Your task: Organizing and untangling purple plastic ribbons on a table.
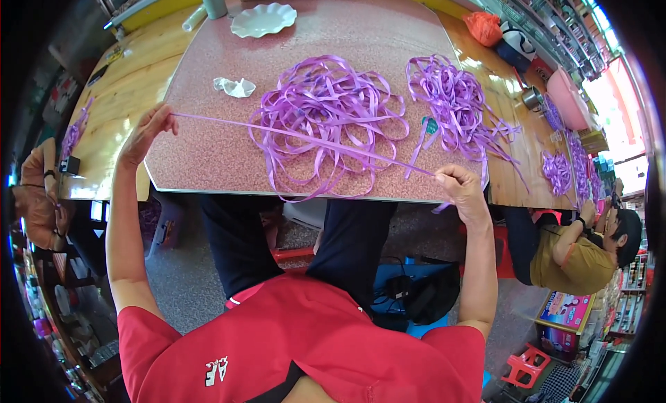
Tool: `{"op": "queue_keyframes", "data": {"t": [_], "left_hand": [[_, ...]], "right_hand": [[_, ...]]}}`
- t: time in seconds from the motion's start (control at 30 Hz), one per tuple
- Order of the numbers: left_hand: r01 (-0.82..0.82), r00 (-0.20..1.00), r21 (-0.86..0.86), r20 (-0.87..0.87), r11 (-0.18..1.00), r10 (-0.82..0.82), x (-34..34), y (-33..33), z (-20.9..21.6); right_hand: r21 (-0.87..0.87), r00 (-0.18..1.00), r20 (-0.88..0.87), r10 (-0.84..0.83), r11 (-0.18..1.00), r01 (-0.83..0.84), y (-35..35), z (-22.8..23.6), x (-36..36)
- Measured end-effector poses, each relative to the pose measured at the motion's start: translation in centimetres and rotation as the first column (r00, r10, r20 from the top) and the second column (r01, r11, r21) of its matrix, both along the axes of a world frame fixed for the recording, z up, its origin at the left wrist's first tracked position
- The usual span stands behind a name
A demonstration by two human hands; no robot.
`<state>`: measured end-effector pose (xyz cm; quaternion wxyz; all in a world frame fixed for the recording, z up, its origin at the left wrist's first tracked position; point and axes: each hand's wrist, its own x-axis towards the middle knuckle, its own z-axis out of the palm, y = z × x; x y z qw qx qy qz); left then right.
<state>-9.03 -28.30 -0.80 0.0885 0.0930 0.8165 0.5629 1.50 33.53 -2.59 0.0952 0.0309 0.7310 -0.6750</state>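
Note:
A length of purple ribbon (298,134) is stretched taut between my two hands, sloping down to the right. At its left end, my left hand (148,131) pinches it beyond the table's left edge. My right hand (460,189) grips it by the front right of the table, and a short tail hangs below that fist. Behind the taut strip lies a large loose pile of purple ribbon (326,90), some loops drooping over the table's front edge. A second tangled heap of purple ribbon (451,94) lies to the right, with a small green tag (429,126) beside it.
On the pink speckled table (201,160) are a crumpled white tissue (234,88) and a scalloped white plate (263,20). Wooden tables flank it. One person (579,250) sits at the right near more ribbon (556,172); another (38,202) is at the left. A red stool (525,366) stands lower right.

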Motion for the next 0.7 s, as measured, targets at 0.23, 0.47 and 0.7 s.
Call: {"op": "queue_keyframes", "data": {"t": [0.23, 0.47, 0.7], "left_hand": [[-0.218, 0.971, -0.04, -0.108, 0.975, 0.213, -2.6, -5.2, -3.9], [-0.507, 0.663, -0.262, -0.727, 0.821, 0.178, -1.8, 5.9, -3.7], [0.643, 0.76, 0.085, -0.194, 0.761, -0.62, 9.2, 27.0, 0.0]], "right_hand": [[0.126, 0.988, -0.016, -0.155, 0.98, 0.156, 6.2, -0.9, 0.4], [0.025, 0.972, -0.15, -0.183, 0.982, 0.189, 1.9, 1.8, 1.5], [0.08, 0.932, -0.362, -0.036, 0.994, 0.069, -4.1, 5.6, 3.6]]}}
